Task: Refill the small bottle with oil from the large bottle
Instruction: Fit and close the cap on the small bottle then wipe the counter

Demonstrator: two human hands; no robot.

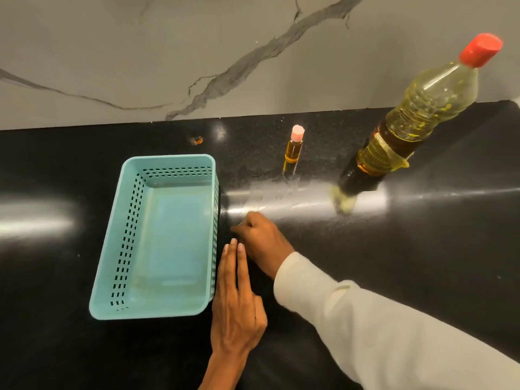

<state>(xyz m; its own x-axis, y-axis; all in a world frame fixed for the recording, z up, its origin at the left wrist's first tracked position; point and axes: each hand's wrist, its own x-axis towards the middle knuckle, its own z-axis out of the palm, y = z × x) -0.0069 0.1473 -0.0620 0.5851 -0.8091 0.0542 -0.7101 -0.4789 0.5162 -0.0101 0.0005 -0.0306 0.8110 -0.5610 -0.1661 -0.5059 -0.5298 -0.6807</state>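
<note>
Left hand (237, 313) flat on the black worktop (422, 249), fingers (229, 260) extended together, empty | right hand (260, 240) just beyond them, fingers curled, nothing visibly held | teal basket (112, 277) beside left fingers | small bottle (294, 149) and red-capped large bottle (408, 130) upright, capped, well beyond both hands' fingers.

Beyond my fingertips runs a glossy black counter (422, 249), speckled and streaked with bright bands of reflected light on either side of my fingers. Farther out from them, behind the counter's back edge, rises a pale grey marble wall (112, 52) crossed by dark branching veins.
</note>
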